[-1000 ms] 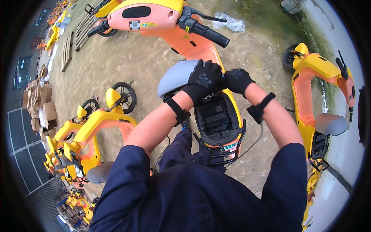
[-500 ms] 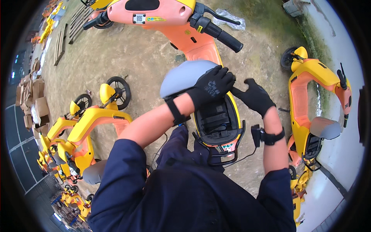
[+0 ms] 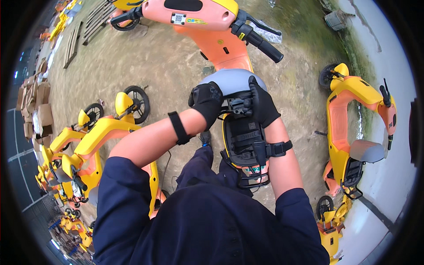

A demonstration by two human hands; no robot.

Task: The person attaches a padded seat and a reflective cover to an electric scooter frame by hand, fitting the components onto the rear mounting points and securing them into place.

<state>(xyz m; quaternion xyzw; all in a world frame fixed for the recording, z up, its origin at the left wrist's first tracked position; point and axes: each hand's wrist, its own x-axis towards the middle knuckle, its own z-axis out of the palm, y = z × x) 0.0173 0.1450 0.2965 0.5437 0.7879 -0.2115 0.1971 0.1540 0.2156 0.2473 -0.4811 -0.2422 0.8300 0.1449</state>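
Observation:
In front of me a pink and yellow electric scooter [image 3: 223,46] has its grey seat [image 3: 234,81] tipped up at the front hinge. Beneath it shows the open black under-seat compartment [image 3: 243,134] with a dark block and strap inside. My left hand [image 3: 206,104], in a black glove, is curled closed at the seat's left edge. On the right edge, my gloved right hand [image 3: 263,106] grips the seat with its fingers partly hidden. Black hinge parts [image 3: 240,105] show between the two hands.
More yellow scooters [image 3: 101,137] stand at the left. Another scooter [image 3: 349,97] is parked on the right by the white wall [image 3: 388,57]. Cardboard boxes [image 3: 43,112] and wooden pallets [image 3: 98,20] lie at the far left. A metal bucket [image 3: 338,20] sits at the far right.
My left hand has moved from the top of the seat to its left edge. My right hand has come in and closed on the right edge. The seat now stands more upright.

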